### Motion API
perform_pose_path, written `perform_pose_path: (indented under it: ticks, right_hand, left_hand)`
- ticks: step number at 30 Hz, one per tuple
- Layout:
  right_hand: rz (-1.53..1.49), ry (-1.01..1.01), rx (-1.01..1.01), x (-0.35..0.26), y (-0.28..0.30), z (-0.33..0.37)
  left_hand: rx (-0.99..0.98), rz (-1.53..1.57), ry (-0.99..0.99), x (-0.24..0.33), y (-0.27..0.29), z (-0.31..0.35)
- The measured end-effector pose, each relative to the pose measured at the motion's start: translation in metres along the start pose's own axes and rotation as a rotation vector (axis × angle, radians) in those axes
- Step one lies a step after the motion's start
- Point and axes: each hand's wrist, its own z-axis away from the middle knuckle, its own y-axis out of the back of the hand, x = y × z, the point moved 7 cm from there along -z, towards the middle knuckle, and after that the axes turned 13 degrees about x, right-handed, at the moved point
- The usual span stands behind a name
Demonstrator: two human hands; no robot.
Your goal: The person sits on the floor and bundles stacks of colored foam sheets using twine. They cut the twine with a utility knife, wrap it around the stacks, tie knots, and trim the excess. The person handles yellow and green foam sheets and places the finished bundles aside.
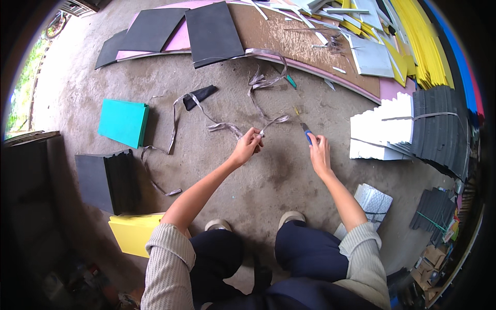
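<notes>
My left hand (249, 146) is closed on a greyish fabric strip (223, 125), pinched between the fingers. One end of the strip sticks out past my fingertips; other lengths trail over the concrete floor to the left and up toward the dark sheets. To the right, my right hand (320, 154) grips a blue-handled utility knife (307, 133) with its blade pointing away from me. The blade is apart from the strip. A small black wedge-shaped piece (200, 97) lies under part of the strip beyond my left hand.
Stacks of green sheets (122, 122), black sheets (94, 181) and yellow sheets (135, 233) stand at left. Tied white and grey bundles (383, 126) are at right. A brown board (279, 36) with black panels (214, 33) and yellow and white offcuts (369, 57) lies at the far side.
</notes>
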Motion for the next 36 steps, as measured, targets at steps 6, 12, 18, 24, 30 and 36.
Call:
perform_pose_path:
  ticks: [6,12,18,24,30,36]
  right_hand:
    - [-0.260,-0.325,0.025,0.023,-0.017,-0.006]
    - [-1.490,-0.746,-0.309,-0.082,0.007,-0.039]
    - [-1.518,-0.516,-0.095,-0.115,0.054,-0.091]
    - [-1.489,-0.316,0.123,-0.113,0.107,-0.124]
    - [-1.014,-0.217,0.084,-0.109,0.146,-0.113]
    - [-1.158,-0.152,-0.592,-0.170,0.159,-0.045]
  left_hand:
    - [0.120,-0.069,-0.103,0.005,-0.001,-0.026]
    - [0.122,-0.044,-0.224,0.055,0.001,-0.004]
    - [0.174,-0.022,-0.367,0.098,-0.005,0.040]
    - [-0.082,-0.286,-0.662,0.138,0.003,0.084]
    - [-0.011,-0.334,-0.701,0.167,0.027,0.101]
    - [0.022,-0.377,-0.757,0.188,0.048,0.119]
